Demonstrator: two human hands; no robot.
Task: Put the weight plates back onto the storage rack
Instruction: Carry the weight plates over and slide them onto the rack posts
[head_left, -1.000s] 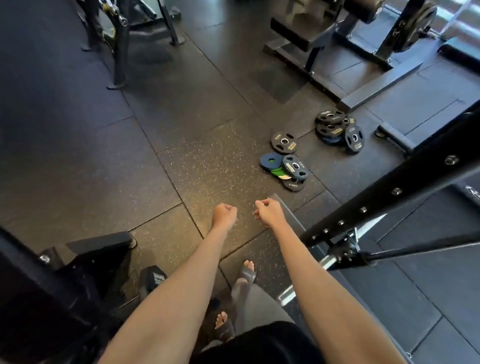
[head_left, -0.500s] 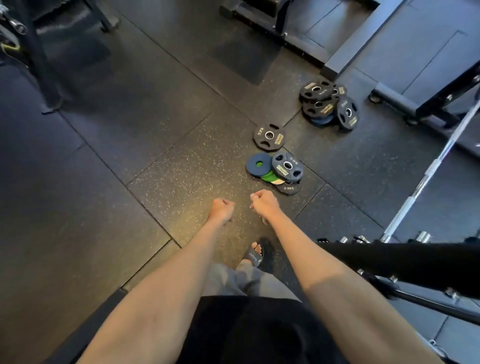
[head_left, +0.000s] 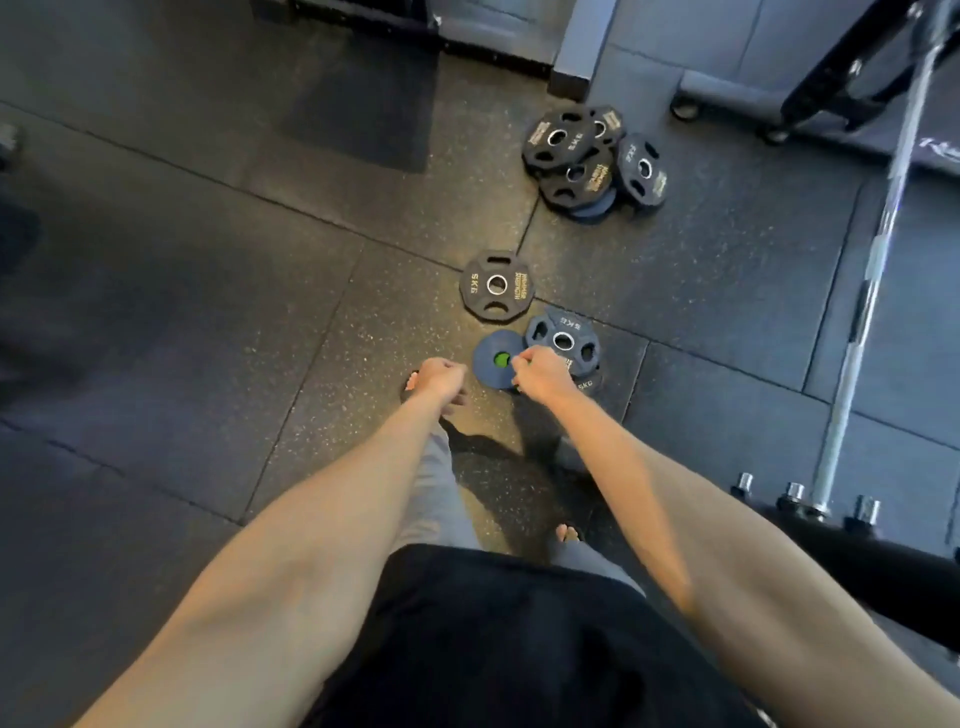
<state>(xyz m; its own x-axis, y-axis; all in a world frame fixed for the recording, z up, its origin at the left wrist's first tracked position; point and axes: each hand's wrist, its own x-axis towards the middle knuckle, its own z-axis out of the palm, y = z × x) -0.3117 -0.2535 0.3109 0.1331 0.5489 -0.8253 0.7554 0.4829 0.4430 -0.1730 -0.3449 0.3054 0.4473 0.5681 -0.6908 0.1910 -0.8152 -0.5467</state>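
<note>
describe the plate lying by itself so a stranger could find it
Left of the barbell, plates lie in a far heap and a near heap. Between them sits a black 5 kg plate. It alone has nothing stacked on or under it.

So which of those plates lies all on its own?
The black 5 KG plate lying flat between the near heap and the far heap; every other plate overlaps a neighbour.

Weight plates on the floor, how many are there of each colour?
Black weight plates: 7
Blue weight plates: 2
Green weight plate: 1, peeking through a blue one's hole
Total: 10
</note>
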